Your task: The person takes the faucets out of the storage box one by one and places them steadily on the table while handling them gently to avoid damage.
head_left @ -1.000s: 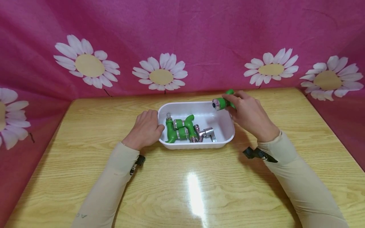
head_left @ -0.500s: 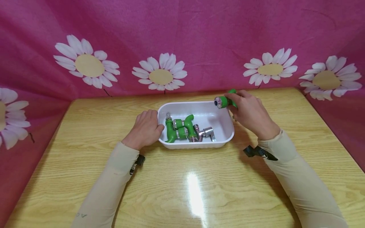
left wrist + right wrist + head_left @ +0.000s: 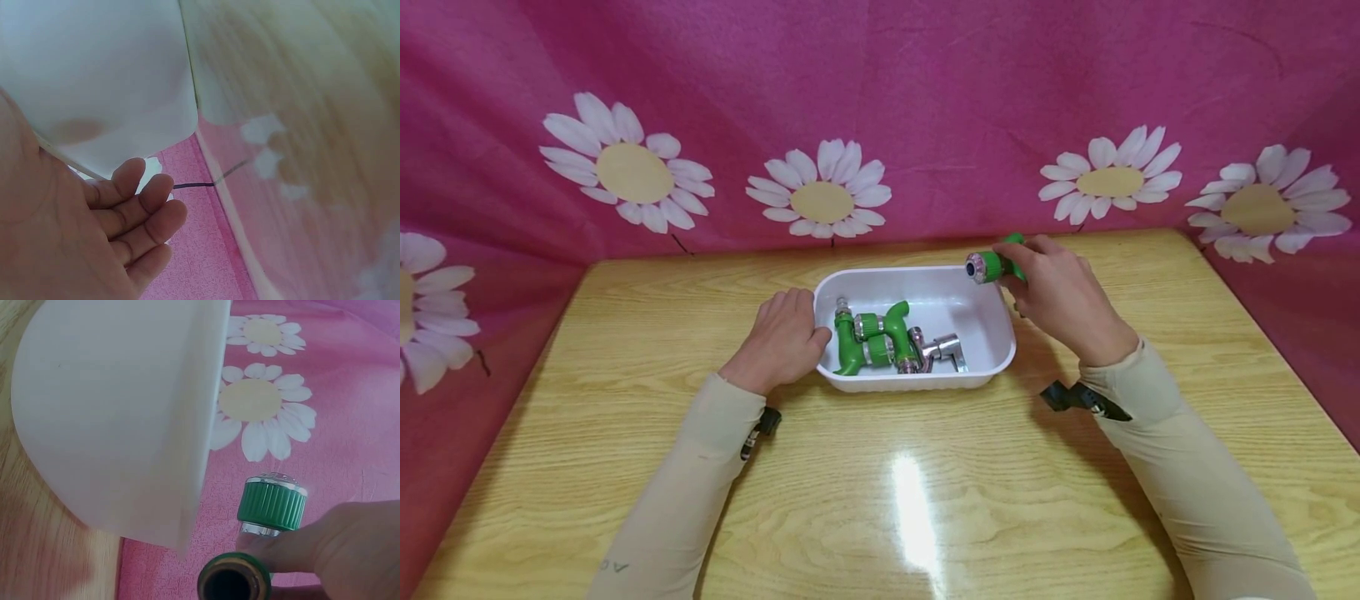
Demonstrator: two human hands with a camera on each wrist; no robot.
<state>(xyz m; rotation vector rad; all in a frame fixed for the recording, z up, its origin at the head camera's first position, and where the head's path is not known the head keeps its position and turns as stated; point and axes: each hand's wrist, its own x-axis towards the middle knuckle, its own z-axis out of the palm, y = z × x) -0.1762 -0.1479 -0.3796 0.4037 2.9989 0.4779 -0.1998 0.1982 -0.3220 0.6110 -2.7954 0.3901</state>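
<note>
Green tap (image 3: 987, 267) gripped in the right hand (image 3: 1063, 296), up by the back right corner of the white tub (image 3: 917, 383). Left hand (image 3: 780, 337) has hold of the tub's left rim, and two more green taps (image 3: 897, 333) plus a chrome tap (image 3: 946, 348) lie inside.

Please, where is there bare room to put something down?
On the wooden table, between the two sleeves and nearer than the white tub; also inside the tub, right of the chrome tap. The tub's left half is crowded with two green taps.
</note>
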